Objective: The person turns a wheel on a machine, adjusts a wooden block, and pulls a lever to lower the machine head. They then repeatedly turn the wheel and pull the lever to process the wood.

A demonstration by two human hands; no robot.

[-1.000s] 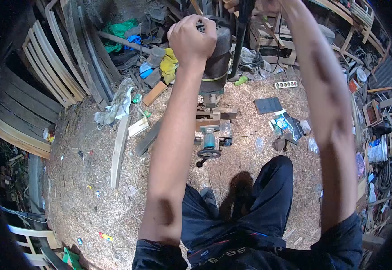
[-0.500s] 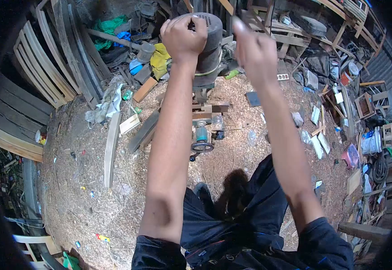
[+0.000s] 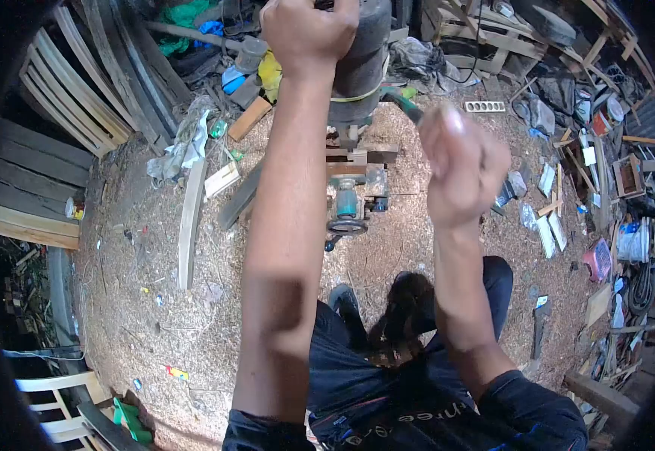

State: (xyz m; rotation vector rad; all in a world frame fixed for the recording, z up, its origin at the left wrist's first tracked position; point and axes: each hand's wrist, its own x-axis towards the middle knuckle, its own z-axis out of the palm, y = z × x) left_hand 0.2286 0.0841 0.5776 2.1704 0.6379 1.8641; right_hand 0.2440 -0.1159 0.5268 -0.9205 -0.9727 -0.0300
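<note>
Far centre, the left hand (image 3: 309,34) lies against the dark grey, cylindrical motor housing (image 3: 361,71), its grip unclear; keep it steady. Rightward, the dark green, bar-shaped lever (image 3: 406,107) ends in the clenched right hand (image 3: 464,164); keep pressure even.

Straight ahead, the machine (image 3: 363,71) stands on the floor (image 3: 410,259), with a lever (image 3: 403,104) slanting off its right side. Below the machine's drum sits a vise (image 3: 346,199), its handwheel (image 3: 348,227) on the near side. Left of the vise lies a long board (image 3: 191,225); a short block (image 3: 250,119) lies beyond it. Farther left are curved slats (image 3: 79,98), with planks (image 3: 34,180) nearer. Right of the machine lies a holed strip (image 3: 485,107). Far right, a basket (image 3: 598,259) sits left of a bucket (image 3: 630,244).
</note>
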